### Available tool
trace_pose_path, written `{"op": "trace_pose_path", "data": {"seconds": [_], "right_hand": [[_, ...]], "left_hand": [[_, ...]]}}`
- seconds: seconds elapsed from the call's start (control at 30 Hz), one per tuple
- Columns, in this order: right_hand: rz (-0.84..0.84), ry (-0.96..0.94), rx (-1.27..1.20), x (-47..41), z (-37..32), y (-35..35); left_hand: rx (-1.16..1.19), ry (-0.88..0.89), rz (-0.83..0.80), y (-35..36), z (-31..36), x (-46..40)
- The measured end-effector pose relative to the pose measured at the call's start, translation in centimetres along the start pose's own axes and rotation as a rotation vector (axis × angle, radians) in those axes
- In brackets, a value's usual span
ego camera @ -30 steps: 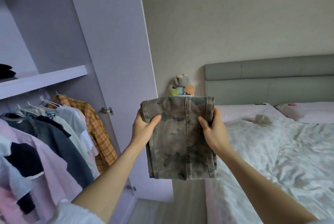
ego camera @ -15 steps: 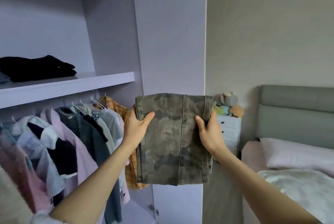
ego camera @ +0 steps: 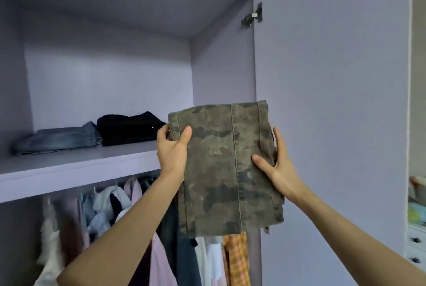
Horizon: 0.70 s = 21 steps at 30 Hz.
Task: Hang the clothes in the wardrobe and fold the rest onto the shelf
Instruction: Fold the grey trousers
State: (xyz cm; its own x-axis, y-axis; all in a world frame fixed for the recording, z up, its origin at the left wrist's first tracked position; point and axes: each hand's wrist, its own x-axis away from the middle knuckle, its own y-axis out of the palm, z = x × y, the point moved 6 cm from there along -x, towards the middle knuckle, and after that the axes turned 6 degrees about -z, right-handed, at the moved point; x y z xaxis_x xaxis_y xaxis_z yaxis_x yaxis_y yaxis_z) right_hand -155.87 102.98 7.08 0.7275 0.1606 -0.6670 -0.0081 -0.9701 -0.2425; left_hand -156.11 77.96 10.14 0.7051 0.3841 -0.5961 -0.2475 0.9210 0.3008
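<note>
Two bare hands hold a folded camouflage garment [ego camera: 227, 168] upright, in the air, in front of an open lilac wardrobe [ego camera: 221, 59]. Left hand [ego camera: 173, 150] grips the garment's upper left edge, thumb across the front face and fingers curled behind. Right hand [ego camera: 280, 167] grips the right edge, thumb pressed on the front and fingers wrapped round the side. The garment hangs to the right of the shelf [ego camera: 76, 168], its top edge above the shelf board and its lower edge below it, overlapping the wardrobe's side panel and the open door [ego camera: 332, 101]. On the shelf lie folded blue jeans [ego camera: 62, 139] and, just to their right and touching them, a folded black garment [ego camera: 130, 128]. Below the shelf hangs a row of clothes [ego camera: 110, 212], among them an orange plaid shirt [ego camera: 236, 260] directly beneath the camouflage garment.
</note>
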Motion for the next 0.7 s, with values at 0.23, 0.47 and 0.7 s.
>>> {"op": "trace_pose_path", "data": {"seconds": [0.23,0.47,0.7], "right_hand": [[0.071,-0.282,0.146,-12.4,0.7,1.4],[0.168,-0.254,0.077,-23.9,3.7,3.6],[0.2,-0.253,0.063,-33.0,6.9,6.6]], "left_hand": [[-0.024,0.088,0.038,2.0,-0.1,-10.9],[-0.206,0.065,-0.189,2.9,-1.8,-20.5],[-0.442,0.147,-0.357,2.3,-5.7,-28.1]]}}
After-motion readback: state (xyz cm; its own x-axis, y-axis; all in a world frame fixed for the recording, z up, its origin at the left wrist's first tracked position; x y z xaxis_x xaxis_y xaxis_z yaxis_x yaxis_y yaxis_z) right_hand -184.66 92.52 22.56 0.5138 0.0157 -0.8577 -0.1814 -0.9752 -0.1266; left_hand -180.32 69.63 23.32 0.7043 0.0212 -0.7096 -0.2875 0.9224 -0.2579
